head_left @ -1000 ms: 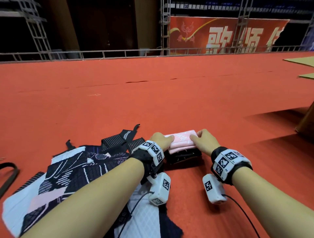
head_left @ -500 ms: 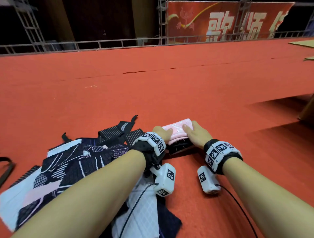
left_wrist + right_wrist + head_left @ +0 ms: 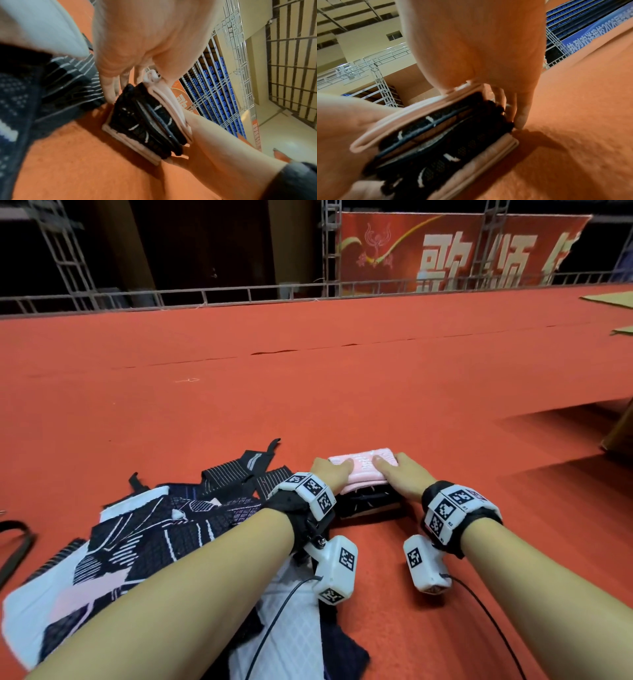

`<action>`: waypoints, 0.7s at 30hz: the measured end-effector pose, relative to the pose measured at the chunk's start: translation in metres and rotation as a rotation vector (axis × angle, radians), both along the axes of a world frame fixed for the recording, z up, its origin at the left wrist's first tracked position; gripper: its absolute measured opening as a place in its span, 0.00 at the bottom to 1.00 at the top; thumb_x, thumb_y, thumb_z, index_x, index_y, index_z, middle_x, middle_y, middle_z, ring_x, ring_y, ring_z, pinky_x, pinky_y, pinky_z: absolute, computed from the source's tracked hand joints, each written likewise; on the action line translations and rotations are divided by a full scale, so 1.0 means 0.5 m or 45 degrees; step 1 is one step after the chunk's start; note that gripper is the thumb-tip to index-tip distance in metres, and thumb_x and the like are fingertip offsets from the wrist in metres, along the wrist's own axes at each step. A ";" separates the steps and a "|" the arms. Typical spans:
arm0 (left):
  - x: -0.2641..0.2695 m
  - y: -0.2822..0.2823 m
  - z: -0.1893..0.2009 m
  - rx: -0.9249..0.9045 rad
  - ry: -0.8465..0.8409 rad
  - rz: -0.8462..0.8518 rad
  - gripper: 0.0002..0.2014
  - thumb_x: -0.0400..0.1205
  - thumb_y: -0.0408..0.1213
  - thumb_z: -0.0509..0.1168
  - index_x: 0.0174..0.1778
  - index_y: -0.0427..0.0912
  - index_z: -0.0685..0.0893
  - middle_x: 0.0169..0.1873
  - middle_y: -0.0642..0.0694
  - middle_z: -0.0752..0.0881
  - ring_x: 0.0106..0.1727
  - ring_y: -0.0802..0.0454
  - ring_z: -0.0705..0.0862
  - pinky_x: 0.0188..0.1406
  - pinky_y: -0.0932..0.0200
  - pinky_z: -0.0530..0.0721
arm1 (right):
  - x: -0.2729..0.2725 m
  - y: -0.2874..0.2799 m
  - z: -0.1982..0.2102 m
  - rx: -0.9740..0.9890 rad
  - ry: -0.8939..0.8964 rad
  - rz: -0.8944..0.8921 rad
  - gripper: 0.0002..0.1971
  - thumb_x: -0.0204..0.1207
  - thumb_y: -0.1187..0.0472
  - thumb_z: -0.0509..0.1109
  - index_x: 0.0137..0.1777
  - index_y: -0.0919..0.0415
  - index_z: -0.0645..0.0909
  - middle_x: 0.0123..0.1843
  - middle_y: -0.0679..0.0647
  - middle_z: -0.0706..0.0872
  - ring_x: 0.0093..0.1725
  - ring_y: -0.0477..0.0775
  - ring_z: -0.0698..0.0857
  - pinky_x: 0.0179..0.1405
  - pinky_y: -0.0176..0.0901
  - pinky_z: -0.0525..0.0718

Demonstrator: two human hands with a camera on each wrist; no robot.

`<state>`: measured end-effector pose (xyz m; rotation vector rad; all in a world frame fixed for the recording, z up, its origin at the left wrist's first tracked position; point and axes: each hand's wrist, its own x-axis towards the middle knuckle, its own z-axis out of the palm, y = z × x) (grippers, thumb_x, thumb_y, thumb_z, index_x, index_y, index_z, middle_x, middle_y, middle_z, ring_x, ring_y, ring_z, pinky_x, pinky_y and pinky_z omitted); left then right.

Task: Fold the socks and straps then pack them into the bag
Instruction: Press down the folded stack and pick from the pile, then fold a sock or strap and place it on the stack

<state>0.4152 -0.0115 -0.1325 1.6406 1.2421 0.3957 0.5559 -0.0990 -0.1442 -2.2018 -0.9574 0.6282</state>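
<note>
Just past the dark patterned bag that lies spread on the red carpet, seen from the head, sits a small stack of folded socks, a pink ribbed one on top of black ones, its long axis running left to right between the two hands. Both hands are equally near: the left hand caps the stack's bag-side end and the right hand the end away from the bag, each thumb laid flat on the pink top. Striped black straps lie loose at the bag's far edge, apparently not yet folded. From the left wrist, the left hand's fingers reach down along that end of the stack to the carpet, thumb over the top, so the hand clasps the layers; the bag's dark fabric is just beside. From the right wrist, the right hand's fingers come down the opposite end to the carpet and close round the stack likewise. Since the bag lies on the left hand's side, I judge the pinched stack should travel endwise that way, squeezed evenly or the layers may slide.
</note>
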 end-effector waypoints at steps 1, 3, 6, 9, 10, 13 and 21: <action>-0.006 -0.005 0.015 0.027 -0.023 0.021 0.34 0.83 0.54 0.66 0.75 0.28 0.75 0.67 0.32 0.84 0.66 0.34 0.84 0.65 0.45 0.84 | -0.008 -0.007 0.015 0.015 -0.024 -0.038 0.42 0.80 0.28 0.60 0.80 0.63 0.69 0.76 0.61 0.79 0.73 0.65 0.80 0.69 0.50 0.76; -0.024 -0.015 0.053 0.086 -0.103 0.040 0.33 0.83 0.53 0.66 0.73 0.26 0.77 0.67 0.30 0.84 0.66 0.33 0.83 0.67 0.44 0.82 | -0.015 -0.015 0.041 0.066 -0.148 -0.089 0.40 0.82 0.33 0.62 0.82 0.65 0.66 0.80 0.63 0.75 0.78 0.66 0.75 0.73 0.53 0.73; -0.071 -0.032 0.120 0.059 -0.216 0.023 0.27 0.87 0.49 0.63 0.72 0.28 0.79 0.63 0.34 0.84 0.63 0.36 0.83 0.68 0.42 0.83 | -0.061 -0.032 0.096 0.159 -0.366 -0.110 0.39 0.82 0.34 0.62 0.81 0.65 0.68 0.80 0.64 0.75 0.80 0.68 0.69 0.77 0.58 0.70; -0.150 -0.047 0.183 0.012 -0.267 0.006 0.23 0.88 0.47 0.64 0.72 0.32 0.80 0.61 0.39 0.84 0.61 0.43 0.83 0.53 0.45 0.89 | -0.139 -0.034 0.145 0.256 -0.498 -0.028 0.29 0.85 0.41 0.62 0.77 0.62 0.74 0.76 0.62 0.79 0.79 0.65 0.68 0.76 0.56 0.69; -0.184 -0.049 0.199 0.012 -0.267 -0.009 0.21 0.88 0.45 0.65 0.71 0.33 0.81 0.61 0.39 0.84 0.62 0.44 0.83 0.48 0.48 0.90 | -0.172 -0.033 0.161 0.298 -0.535 0.025 0.26 0.85 0.44 0.63 0.75 0.61 0.76 0.74 0.61 0.80 0.79 0.64 0.69 0.76 0.55 0.70; -0.300 -0.051 0.227 0.045 -0.247 -0.032 0.14 0.87 0.42 0.66 0.62 0.36 0.84 0.56 0.41 0.87 0.55 0.47 0.87 0.46 0.51 0.89 | -0.280 -0.020 0.189 0.383 -0.561 0.225 0.15 0.83 0.51 0.66 0.64 0.55 0.84 0.65 0.55 0.88 0.71 0.58 0.80 0.71 0.53 0.78; -0.608 -0.053 0.152 0.165 0.277 0.107 0.17 0.81 0.38 0.72 0.29 0.42 0.75 0.23 0.48 0.73 0.25 0.53 0.70 0.16 0.68 0.67 | -0.563 0.013 0.156 -0.185 -0.517 0.649 0.27 0.77 0.33 0.67 0.34 0.59 0.77 0.34 0.55 0.84 0.35 0.57 0.83 0.33 0.46 0.76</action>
